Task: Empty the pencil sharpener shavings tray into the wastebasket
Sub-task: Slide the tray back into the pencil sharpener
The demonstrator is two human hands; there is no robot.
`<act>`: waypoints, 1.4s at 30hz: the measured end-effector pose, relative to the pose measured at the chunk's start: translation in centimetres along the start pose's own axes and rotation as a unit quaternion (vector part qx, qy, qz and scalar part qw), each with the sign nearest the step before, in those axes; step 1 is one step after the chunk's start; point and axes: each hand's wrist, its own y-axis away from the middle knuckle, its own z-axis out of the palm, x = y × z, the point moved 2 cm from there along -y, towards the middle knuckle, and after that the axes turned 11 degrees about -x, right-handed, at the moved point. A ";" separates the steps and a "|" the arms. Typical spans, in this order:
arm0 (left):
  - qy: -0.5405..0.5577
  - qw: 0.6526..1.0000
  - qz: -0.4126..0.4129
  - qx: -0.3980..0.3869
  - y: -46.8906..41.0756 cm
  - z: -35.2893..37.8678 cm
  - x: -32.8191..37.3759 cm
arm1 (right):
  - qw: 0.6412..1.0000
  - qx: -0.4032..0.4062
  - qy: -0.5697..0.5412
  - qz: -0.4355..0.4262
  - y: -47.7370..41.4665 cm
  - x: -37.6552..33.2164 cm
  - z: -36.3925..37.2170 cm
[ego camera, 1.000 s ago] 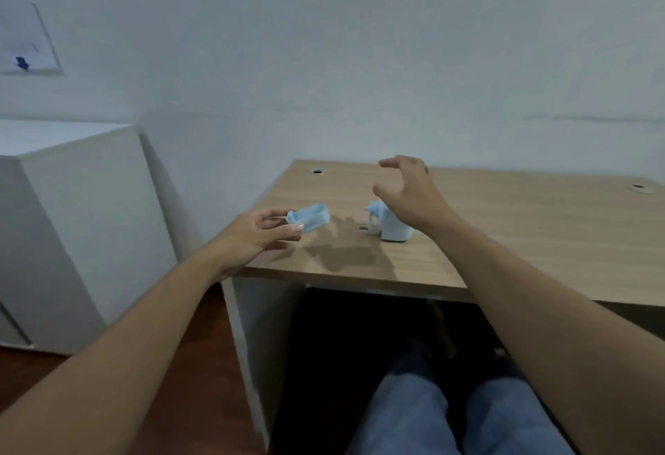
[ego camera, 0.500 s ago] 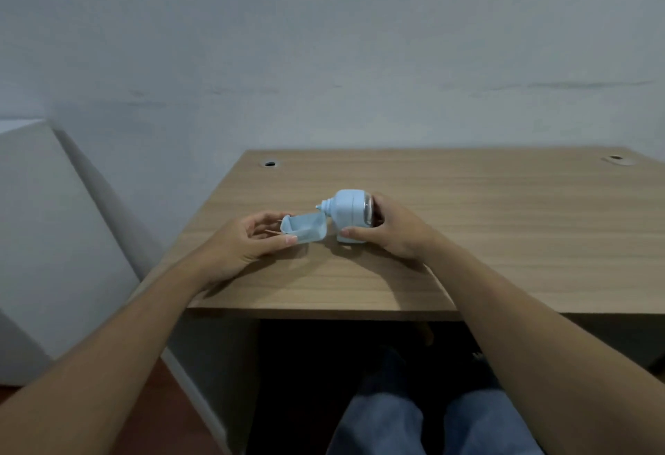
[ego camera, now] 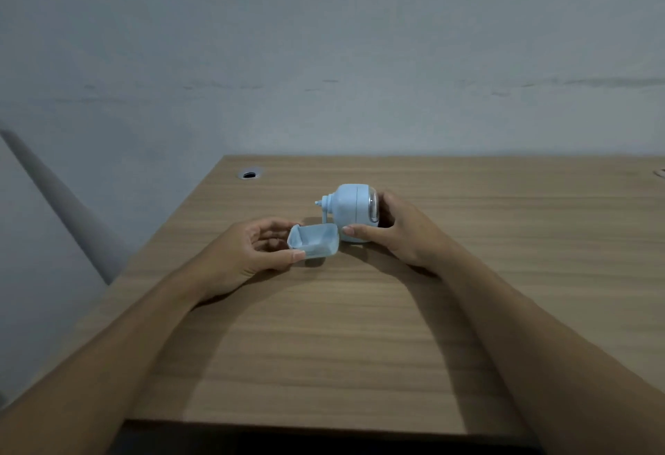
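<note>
Pale grey wall [ego camera: 324, 40] backs a wood-grain bench [ego camera: 324, 346], which has a cable hole [ego camera: 249, 174] near its far left corner.

Head view: both forearms reach in over the near edge of the bench. The left hand [ego camera: 248, 256] has its grip closed on the shavings tray [ego camera: 313, 244], thumb on the near side and fingers behind the left end. The tray is light blue, out of the sharpener body, open side facing up and toward the camera; no contents can be made out. Its right end lies just beside the base of the pencil sharpener [ego camera: 351, 211]. The right hand [ego camera: 399, 235] wraps its grip around the right side of the sharpener, thumb tip at the lower front. The sharpener stands on the bench, its crank end pointing left.
</note>
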 end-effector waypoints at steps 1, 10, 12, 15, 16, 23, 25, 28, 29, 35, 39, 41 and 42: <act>-0.004 1.000 -0.004 -0.019 -0.5 0.0 0.0 | 1.000 -0.001 0.000 -0.009 -0.2 0.2 -0.1; -0.018 0.993 -0.043 -0.105 -2.8 -0.5 0.5 | 0.997 -0.053 -0.033 -0.036 -0.6 1.1 -1.0; -0.016 0.994 -0.036 -0.099 -2.7 -0.7 0.5 | 0.996 -0.065 -0.038 -0.037 -0.6 1.2 -1.3; 0.000 0.996 -0.034 -0.083 -2.7 -0.7 0.6 | 0.993 -0.094 -0.057 -0.041 -0.4 1.4 -1.5; 0.003 0.996 -0.033 -0.079 -2.6 -0.7 0.7 | 0.992 -0.100 -0.061 -0.042 -0.3 1.5 -1.4; -0.026 0.999 -0.026 -0.027 -2.8 -0.1 0.5 | 0.993 -0.094 -0.063 -0.044 -0.2 1.2 -0.4; -0.032 0.999 -0.025 -0.015 -2.9 0.0 0.5 | 0.995 -0.073 -0.060 -0.040 -0.1 1.2 0.0; -0.092 0.995 -0.027 -0.002 -2.9 0.6 0.5 | 0.997 -0.042 -0.056 -0.032 0.0 1.0 0.5; -0.123 0.992 -0.025 0.000 -2.9 0.8 0.6 | 0.998 -0.035 -0.046 -0.031 0.0 1.0 0.8; -0.185 0.983 -0.005 -0.014 -3.8 2.2 1.0 | 0.999 -0.007 -0.040 -0.026 0.3 0.2 1.9; -0.189 0.982 -0.017 -0.019 -3.9 2.4 0.8 | 0.998 0.004 -0.048 -0.027 0.5 -0.1 2.3; -0.169 0.986 -0.004 0.011 -3.9 2.3 0.7 | 0.998 0.009 -0.058 -0.021 0.8 -0.2 2.3; -0.160 0.986 0.002 0.037 -3.9 2.2 0.5 | 0.998 0.009 -0.064 -0.014 1.0 -0.3 2.3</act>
